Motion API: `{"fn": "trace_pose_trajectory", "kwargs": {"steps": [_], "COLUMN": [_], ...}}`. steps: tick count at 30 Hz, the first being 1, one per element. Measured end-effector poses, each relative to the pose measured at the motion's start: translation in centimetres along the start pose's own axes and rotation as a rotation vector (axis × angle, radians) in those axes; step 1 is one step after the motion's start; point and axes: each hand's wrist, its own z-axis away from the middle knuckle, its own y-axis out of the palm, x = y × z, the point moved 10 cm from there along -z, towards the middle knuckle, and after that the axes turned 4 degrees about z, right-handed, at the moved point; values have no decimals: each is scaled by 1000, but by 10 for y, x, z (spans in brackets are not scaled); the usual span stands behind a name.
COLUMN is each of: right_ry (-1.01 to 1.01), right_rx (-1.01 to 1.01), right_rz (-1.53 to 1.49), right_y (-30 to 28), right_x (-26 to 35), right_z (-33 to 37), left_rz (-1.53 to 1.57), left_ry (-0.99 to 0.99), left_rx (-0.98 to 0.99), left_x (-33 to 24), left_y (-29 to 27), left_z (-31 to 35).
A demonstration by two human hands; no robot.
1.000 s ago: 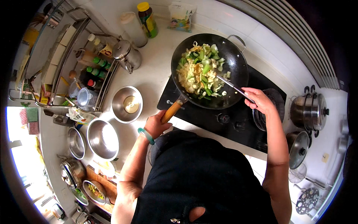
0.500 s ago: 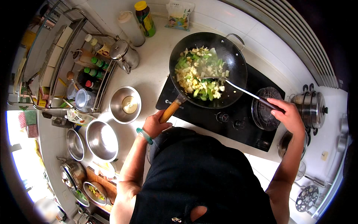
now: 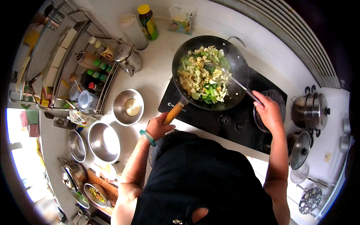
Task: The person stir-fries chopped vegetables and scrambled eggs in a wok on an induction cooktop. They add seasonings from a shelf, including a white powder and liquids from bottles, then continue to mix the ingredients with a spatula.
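A dark wok (image 3: 240, 69) sits on the black cooktop (image 3: 208, 118). Chopped green and pale vegetables with yellowish pieces, perhaps egg, (image 3: 202, 80) fill much of it, and light steam rises. My left hand (image 3: 159, 128) is wrapped round the wok's wooden handle (image 3: 173, 114); a green bangle circles that wrist. Closed on the dark grip of a metal spatula (image 3: 240, 84) is my right hand (image 3: 269, 111), over the cooktop's right part. The spatula's head is among the food at the middle of the wok, blurred by motion.
Steel bowls (image 3: 127, 90) stand left of the cooktop, beside a metal pot with a spout (image 3: 127, 58). A rack of bottles (image 3: 99, 75) is farther left. Behind the wok are a yellow-capped jar (image 3: 148, 22) and a bag (image 3: 182, 18). Lidded pots (image 3: 315, 110) line the right.
My right hand has moved left and nearer, with the spatula's head pushed farther into the wok. The food has shifted and spread. My left hand keeps its hold on the handle.
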Motion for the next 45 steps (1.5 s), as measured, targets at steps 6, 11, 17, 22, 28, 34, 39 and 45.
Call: {"fn": "trace_pose_trajectory", "kwargs": {"steps": [6,11,17,22,28,34,39,45], "right_ry": [141,-47,-117,-62,4,-17,128,170], "right_rx": [-28,6,223,269,250,135,62,42], "right_rz": [-255,-172,-44,-55,36,133,-173,-378], "right_y": [-23,23,10,-40,-79,-25,-18,-4], "right_x": [-30,16,34,24,23,16,-15,-20], "right_z": [-17,-41,-6,17,41,25,24,-2], "left_rz": [-76,-86,-88,-28,50,0,22,-23], "left_ry": [16,223,121,90,19,79,-16,143], "left_rx": [-41,-89,-62,-48,-12,-19,2,-57], "left_x": [-1,-5,3,1,-1,1,1,2], "left_y": [-3,-6,-5,-3,-1,-1,-1,-2], "left_z": [3,1,0,0,4,-2,1,-4]}}
